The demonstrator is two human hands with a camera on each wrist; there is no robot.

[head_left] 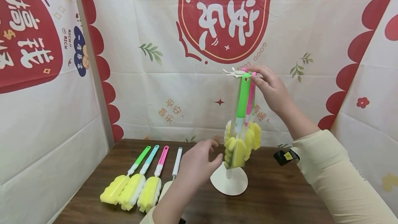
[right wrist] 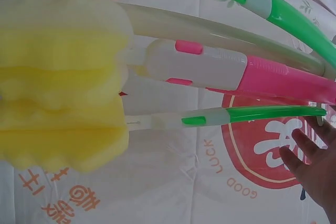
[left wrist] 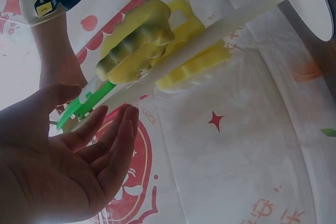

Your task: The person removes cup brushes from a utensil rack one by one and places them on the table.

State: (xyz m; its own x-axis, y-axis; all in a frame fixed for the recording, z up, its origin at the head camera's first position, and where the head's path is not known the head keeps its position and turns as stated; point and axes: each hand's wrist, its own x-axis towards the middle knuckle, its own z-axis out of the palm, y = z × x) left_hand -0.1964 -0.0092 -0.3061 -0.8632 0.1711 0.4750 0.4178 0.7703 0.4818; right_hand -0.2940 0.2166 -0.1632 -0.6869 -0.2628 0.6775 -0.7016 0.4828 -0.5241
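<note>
The pink-handled brush (head_left: pixel 250 99) hangs upright, its top at the nearer right hand (head_left: pixel 273 91), whose grip I cannot tell. The relaxed left hand (head_left: pixel 199 161), lower and leftward, holds nothing.

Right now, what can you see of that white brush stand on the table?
The white brush stand looks like plastic and stands upright. Its flat, rounded base rests on the brown table; a slim, pale pole rises to branching prongs at the top. Green- and pink-handled sponge brushes hang from there, their yellow heads above the base. The right hand is up at the prongs; whether it touches the stand itself is unclear.
</note>
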